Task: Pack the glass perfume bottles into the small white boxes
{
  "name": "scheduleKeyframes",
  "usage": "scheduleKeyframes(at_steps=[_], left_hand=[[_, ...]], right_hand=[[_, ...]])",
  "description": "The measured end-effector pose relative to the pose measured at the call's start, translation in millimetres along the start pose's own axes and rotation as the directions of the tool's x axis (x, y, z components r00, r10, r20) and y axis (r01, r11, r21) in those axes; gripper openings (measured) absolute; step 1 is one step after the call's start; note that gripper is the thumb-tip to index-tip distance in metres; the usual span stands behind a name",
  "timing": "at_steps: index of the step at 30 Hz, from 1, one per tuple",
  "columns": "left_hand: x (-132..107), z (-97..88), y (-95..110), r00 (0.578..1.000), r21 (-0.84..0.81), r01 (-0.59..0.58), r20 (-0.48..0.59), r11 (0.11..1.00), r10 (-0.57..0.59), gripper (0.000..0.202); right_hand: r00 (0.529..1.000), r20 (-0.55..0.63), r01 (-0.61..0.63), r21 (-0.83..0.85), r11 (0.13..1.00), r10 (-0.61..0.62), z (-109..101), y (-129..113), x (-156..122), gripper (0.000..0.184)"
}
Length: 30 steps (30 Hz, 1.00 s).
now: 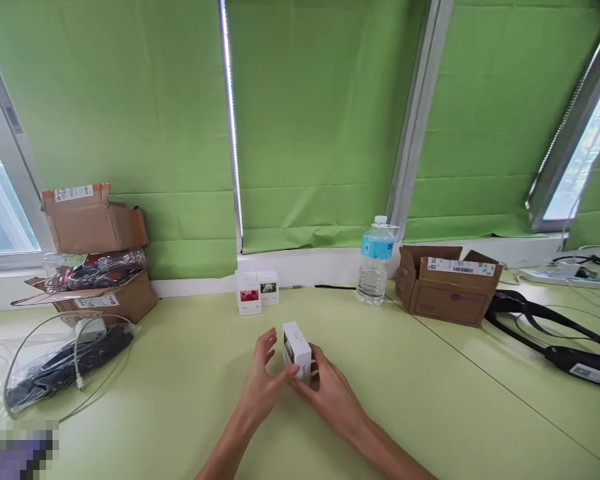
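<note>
A small white box (298, 347) with a dark picture on its left side is between my hands, over the middle of the table. My right hand (333, 390) grips it from the right, fingers along the far side and thumb low at the near end. My left hand (263, 380) is on the other side with its fingers apart. Its thumb reaches the near face of the box, while the other fingers are off it. Whether the box rests on the table cannot be made out. Farther back stand white boxes with a pink flower picture (250, 301) and a white flower picture (269, 292).
A water bottle (375, 263) and an open cardboard box (447, 287) stand at back right, with a black strapped device (560, 333) beyond. At left are stacked cardboard boxes (97, 230) and a bagged cable bundle (70, 367). Green blinds (325, 127) hang behind the table (190, 373).
</note>
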<state>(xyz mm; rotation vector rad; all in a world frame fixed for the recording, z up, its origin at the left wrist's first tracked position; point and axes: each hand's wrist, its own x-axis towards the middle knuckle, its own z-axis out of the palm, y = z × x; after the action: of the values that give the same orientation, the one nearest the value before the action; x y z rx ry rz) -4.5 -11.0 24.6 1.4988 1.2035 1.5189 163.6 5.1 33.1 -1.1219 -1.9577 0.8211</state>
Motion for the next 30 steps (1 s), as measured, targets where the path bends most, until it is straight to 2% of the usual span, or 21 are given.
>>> scheduleKeyframes(at_steps=[2, 4, 6, 9, 12, 14, 17, 20, 22, 25, 30], left_hand=[[0.4, 0.5, -3.9, 0.997, -0.046, 0.044, 0.063, 0.998, -0.041, 0.068], [1.2, 0.1, -4.0, 0.994, -0.086, 0.058, 0.097, 0.995, -0.049, 0.061], [2.1, -1.2, -1.0, 0.996, -0.097, 0.056, 0.080, 0.994, -0.048, 0.052], [4.0, -4.8, 4.1, 0.996, -0.071, 0.070, 0.053, 0.995, -0.067, 0.046], [6.8, -11.4, 1.8, 0.996, -0.107, 0.085, -0.008, 0.991, -0.086, 0.049], [9.5, -18.0, -5.8, 0.986, -0.100, 0.125, -0.101, 0.987, -0.135, 0.052], [14.2, -28.6, -22.9, 0.948, -0.054, 0.224, -0.221, 0.973, -0.230, 0.048], [18.4, -32.7, -37.4, 0.940, -0.078, 0.245, -0.224, 0.966, -0.257, 0.042], [20.6, -30.8, -42.6, 0.948, -0.082, 0.241, -0.196, 0.967, -0.253, 0.041], [23.3, -25.5, -46.8, 0.960, -0.030, 0.236, -0.150, 0.971, -0.238, 0.040], [26.7, -23.9, -52.6, 0.968, 0.031, 0.236, -0.099, 0.971, -0.232, 0.037]], right_hand=[[0.999, 0.028, 0.043, 0.029, 0.999, -0.043, 0.7, 4.6, 5.0, 0.042], [0.993, 0.065, 0.091, 0.070, 0.993, -0.095, -1.5, 6.6, 8.3, 0.034], [0.991, 0.070, 0.111, 0.095, 0.989, -0.118, -4.2, 7.1, 9.8, 0.033], [0.995, 0.056, 0.079, 0.043, 0.996, -0.082, -5.8, 9.1, 11.3, 0.035], [0.997, 0.068, 0.051, -0.040, 0.998, -0.048, -4.5, 17.5, 19.7, 0.036], [0.996, 0.063, 0.064, -0.082, 0.995, -0.059, -4.2, 27.2, 32.5, 0.037], [0.998, 0.030, 0.057, -0.171, 0.984, -0.052, -5.2, 43.8, 63.9, 0.037], [0.999, -0.035, -0.047, -0.277, 0.960, 0.039, -3.0, 55.5, 106.2, 0.039], [0.994, -0.082, -0.087, -0.298, 0.950, 0.065, 4.6, 57.5, 136.0, 0.039], [0.984, -0.151, -0.141, -0.321, 0.937, 0.096, 28.0, 53.3, 173.8, 0.036], [0.964, -0.219, -0.219, -0.339, 0.915, 0.149, 71.6, 49.4, 201.9, 0.037]])
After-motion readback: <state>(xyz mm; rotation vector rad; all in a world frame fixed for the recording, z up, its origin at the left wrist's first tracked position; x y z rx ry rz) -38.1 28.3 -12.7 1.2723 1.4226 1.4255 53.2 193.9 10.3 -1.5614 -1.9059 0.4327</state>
